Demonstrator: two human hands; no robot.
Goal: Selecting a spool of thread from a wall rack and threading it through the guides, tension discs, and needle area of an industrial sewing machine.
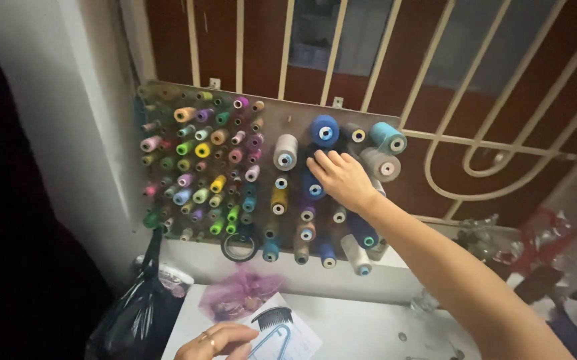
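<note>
Our right hand (343, 179) reaches up to the thread rack (265, 120) on the wall, fingers (320, 162) spread narrowly over the spools, touching a dark blue spool (313, 187) just beneath the large blue cone (325, 131); whether they grip it we cannot tell. Our left hand (216, 341) rests low on the white worktop (362, 330), fingers curled about a light blue hanger (272, 341), beside a black comb (272, 317) and a pink bag (238, 293).

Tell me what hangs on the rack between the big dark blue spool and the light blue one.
In the head view, a grey spool hangs between the dark blue spool and the light blue spool.
</note>
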